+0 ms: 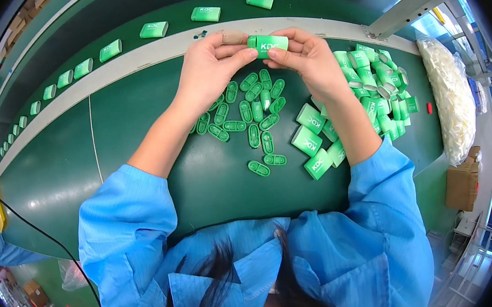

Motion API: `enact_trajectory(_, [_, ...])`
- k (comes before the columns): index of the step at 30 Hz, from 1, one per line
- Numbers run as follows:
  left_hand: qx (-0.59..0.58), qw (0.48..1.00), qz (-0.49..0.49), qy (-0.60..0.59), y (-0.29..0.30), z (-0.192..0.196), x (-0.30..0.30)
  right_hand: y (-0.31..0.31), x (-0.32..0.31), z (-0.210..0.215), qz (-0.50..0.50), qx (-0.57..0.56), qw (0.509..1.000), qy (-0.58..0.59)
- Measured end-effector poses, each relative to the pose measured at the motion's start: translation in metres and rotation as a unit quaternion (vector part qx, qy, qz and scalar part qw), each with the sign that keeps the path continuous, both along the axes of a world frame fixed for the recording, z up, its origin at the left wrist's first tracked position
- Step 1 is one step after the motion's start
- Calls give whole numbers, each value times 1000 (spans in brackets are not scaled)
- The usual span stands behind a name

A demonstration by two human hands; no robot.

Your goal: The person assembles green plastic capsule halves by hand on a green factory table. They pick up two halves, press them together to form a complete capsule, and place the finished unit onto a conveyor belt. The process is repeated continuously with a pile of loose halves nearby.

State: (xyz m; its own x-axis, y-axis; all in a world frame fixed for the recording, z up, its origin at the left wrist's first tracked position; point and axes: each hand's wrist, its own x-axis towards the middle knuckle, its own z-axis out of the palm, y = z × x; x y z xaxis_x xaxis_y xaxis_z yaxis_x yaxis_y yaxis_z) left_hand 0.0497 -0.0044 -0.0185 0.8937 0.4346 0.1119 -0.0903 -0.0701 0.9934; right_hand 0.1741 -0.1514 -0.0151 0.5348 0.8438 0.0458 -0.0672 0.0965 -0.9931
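Between my two hands is a green plastic shell [276, 43] with pale lettering, held level near the table's far edge. A darker green end cap [252, 41] sits at its left end, a thin dark line showing between the two. My left hand [207, 67] pinches the cap end with closed fingers; a tan bandage wraps one finger. My right hand [312, 63] grips the shell's right end, thumb on its front. Below the hands lie several loose oval green caps [245, 111]. Beside my right forearm is a heap of green shells [310, 140], some showing hollow ends.
Past a pale rail [148, 57], a row of green cases [154, 30] stands spaced along a green belt [176, 15]. At the right are a clear bag of cream-coloured pieces [449, 95], a small red object [429, 108] and a cardboard box [463, 183]. A black cable [33, 224] crosses the left side.
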Motion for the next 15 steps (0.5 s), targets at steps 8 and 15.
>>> enact_trajectory(8, [47, 999, 6, -9, -5, 4, -3, -1, -5, 8, -34, -13, 998, -50])
enact_trajectory(15, [241, 966, 96, -21, -32, -4, -7, 0, -13, 5, -59, -12, 992, -112])
